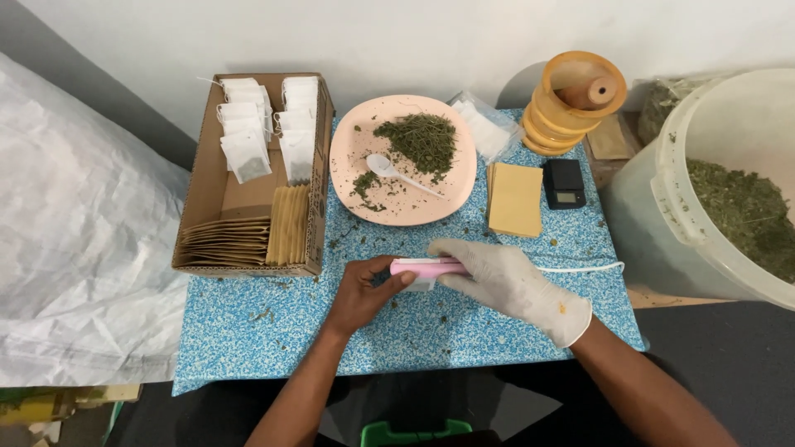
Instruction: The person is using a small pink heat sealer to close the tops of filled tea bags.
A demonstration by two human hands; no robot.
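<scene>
A blue speckled table (248,331) stands against a pale wall. Near its front edge, a pink handheld sealer (426,266) is pressed between both hands: the bare left hand (360,290) grips its left end, and the gloved right hand (513,281) closes over its right end. The step looks like sealing a small sachet; steady pressure seems needed. Behind sit a pink plate (348,153) of dried herbs and a cardboard box (211,199) of filled sachets.

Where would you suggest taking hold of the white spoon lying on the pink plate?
Probably by its thin handle end, from the right. The white spoon lies flat on the pink plate, bowl to the left beside the dried herbs, handle pointing right toward the plate's middle.
</scene>
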